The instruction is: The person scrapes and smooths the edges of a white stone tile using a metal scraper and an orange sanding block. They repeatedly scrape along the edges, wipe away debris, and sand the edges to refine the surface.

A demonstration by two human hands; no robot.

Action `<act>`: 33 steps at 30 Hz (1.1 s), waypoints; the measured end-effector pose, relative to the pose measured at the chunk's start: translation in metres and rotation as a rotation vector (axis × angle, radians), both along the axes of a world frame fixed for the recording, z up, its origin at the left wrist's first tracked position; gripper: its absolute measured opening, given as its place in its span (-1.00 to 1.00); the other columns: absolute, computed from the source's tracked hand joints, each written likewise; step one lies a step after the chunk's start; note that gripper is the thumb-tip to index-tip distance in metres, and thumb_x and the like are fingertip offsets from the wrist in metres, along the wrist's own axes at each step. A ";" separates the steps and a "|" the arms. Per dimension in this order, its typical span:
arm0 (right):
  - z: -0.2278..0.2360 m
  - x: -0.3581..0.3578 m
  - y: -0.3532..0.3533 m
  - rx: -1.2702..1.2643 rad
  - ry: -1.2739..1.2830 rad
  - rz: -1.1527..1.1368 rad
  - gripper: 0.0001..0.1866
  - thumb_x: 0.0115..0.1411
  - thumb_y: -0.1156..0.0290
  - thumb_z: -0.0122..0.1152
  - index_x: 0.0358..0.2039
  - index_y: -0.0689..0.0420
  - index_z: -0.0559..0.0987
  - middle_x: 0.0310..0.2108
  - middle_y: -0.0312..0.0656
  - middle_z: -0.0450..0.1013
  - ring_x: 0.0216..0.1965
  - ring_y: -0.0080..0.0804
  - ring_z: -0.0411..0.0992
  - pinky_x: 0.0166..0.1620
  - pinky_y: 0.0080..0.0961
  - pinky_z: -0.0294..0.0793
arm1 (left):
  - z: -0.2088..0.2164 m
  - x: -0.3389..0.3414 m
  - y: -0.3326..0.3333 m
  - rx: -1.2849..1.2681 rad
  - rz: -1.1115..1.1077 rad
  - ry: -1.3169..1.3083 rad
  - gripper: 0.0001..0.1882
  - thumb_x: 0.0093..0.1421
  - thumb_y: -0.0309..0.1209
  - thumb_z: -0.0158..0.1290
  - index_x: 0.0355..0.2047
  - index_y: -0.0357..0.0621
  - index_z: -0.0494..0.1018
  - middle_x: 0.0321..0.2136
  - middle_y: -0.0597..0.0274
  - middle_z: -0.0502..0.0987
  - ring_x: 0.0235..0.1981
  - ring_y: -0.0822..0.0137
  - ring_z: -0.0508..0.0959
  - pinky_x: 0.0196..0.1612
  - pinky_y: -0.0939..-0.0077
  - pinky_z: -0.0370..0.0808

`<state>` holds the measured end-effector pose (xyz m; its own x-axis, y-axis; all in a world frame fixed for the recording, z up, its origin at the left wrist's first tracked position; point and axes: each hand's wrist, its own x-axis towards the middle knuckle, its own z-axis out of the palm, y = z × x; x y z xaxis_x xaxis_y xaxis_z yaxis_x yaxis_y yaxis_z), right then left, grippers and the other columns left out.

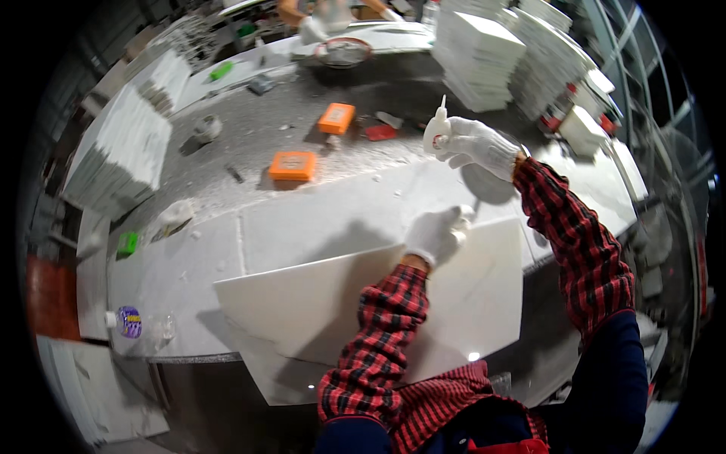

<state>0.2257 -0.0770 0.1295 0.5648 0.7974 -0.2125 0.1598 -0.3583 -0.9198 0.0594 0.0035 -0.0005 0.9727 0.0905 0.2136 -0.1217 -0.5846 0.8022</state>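
Up and to the right, my right hand (482, 145), in a white knit glove, holds a small white squeeze bottle (436, 135) with a thin nozzle pointing up. Below it, my gloved left hand (436, 236) has its fingers curled at the far edge of a white stone slab (318, 306). The slab has a marble-like face and juts out over the bench's near edge towards my body. Its near-left part shows a fine crack or vein line. Part of the slab is hidden under my left forearm.
Two orange boxes (293, 166) and a red piece (380, 133) lie on the dusty bench (227, 204). Tile stacks stand left (125, 147) and far right (480, 57). A clear bottle with a purple label (130, 322) lies near left. Another person's gloved hand (311, 30) shows beyond a bowl (342, 53).
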 end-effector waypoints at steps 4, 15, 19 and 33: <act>0.011 -0.032 -0.093 -0.118 -0.126 -0.064 -0.60 0.33 0.17 0.23 0.01 0.23 0.57 -0.22 -0.23 0.57 -0.21 -0.56 0.53 -0.19 -0.55 0.54 | -0.027 0.001 0.020 -0.420 -0.071 0.133 -0.51 0.16 -0.37 0.26 0.15 0.01 0.58 -0.08 0.25 0.73 -0.13 0.36 0.72 -0.14 0.48 0.66; -0.082 -0.102 -0.201 -0.050 -0.028 -0.174 -0.49 0.30 0.15 0.31 0.09 0.31 0.58 -0.15 -0.21 0.57 -0.15 -0.50 0.46 0.00 -0.51 0.46 | 0.057 -0.008 0.008 -0.215 -0.062 0.508 -0.31 0.14 -0.29 0.29 0.32 0.09 0.44 0.14 0.28 0.63 0.00 0.42 0.65 -0.13 0.50 0.66; -0.078 -0.096 -0.188 -0.057 -0.117 -0.098 -0.51 0.33 0.11 0.27 0.04 0.29 0.61 -0.20 -0.19 0.59 -0.17 -0.50 0.46 -0.03 -0.50 0.47 | 0.039 -0.009 0.015 -0.222 -0.071 0.427 -0.29 0.15 -0.29 0.27 0.35 0.09 0.41 0.22 0.25 0.57 0.02 0.34 0.66 0.04 0.43 0.62; -0.076 -0.071 -0.172 -0.001 -0.157 -0.073 -0.55 0.28 0.17 0.18 -0.03 0.29 0.67 -0.19 -0.07 0.63 -0.15 -0.34 0.54 0.00 -0.39 0.51 | 0.030 -0.003 0.019 -0.176 -0.123 0.406 -0.27 0.22 -0.27 0.23 0.40 0.00 0.33 0.27 0.12 0.51 0.22 0.19 0.56 0.31 0.35 0.47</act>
